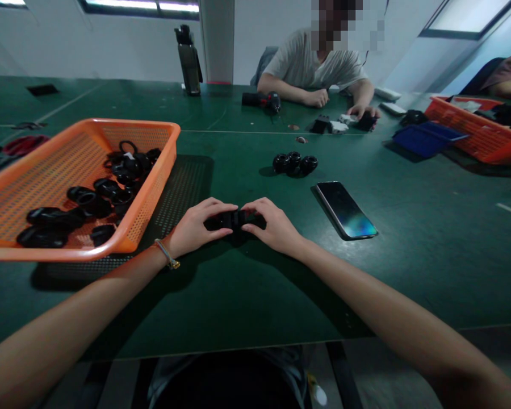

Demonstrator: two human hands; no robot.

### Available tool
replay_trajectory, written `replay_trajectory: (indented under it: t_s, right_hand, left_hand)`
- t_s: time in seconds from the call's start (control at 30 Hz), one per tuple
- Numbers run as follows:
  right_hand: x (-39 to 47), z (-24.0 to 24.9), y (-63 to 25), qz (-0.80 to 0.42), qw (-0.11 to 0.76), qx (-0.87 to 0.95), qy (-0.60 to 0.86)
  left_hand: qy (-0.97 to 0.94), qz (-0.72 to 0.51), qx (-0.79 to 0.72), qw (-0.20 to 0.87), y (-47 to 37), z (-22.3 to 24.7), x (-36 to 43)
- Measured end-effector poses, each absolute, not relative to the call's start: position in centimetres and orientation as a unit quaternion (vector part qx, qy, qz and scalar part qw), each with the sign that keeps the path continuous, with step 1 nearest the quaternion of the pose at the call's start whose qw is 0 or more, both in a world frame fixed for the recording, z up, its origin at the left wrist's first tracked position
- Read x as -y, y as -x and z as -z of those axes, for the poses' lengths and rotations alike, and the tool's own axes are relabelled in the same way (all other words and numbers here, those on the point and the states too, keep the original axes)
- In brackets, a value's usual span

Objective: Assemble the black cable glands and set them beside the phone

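Near the front edge of the bench [238,309], left hand [196,226] and right hand [277,228] pinch a black part [227,220], handling looks unfinished, with a black cluster [295,164] farther from that edge and more black pieces [92,203] in the orange basket [175,136]; can't tell which are done.

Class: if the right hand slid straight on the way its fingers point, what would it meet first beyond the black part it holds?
The right hand would most likely meet the left hand, facing it across the black part; depth is uncertain.
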State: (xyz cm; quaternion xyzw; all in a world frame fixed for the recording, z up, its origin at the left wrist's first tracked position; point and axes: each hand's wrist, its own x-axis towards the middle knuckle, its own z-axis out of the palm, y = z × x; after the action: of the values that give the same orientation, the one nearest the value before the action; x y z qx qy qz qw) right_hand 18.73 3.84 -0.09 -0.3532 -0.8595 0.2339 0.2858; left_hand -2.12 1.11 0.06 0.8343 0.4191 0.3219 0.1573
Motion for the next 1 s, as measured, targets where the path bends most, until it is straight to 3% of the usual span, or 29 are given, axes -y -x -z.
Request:
replay_trajectory:
  t_s: [1.0]
  right_hand:
    - [-3.77,-0.10,-18.64,-0.245,0.262,0.855,0.375]
  left_hand:
    - [-0.833,-0.323,-0.421,0.155,2.11,0.11,-1.10]
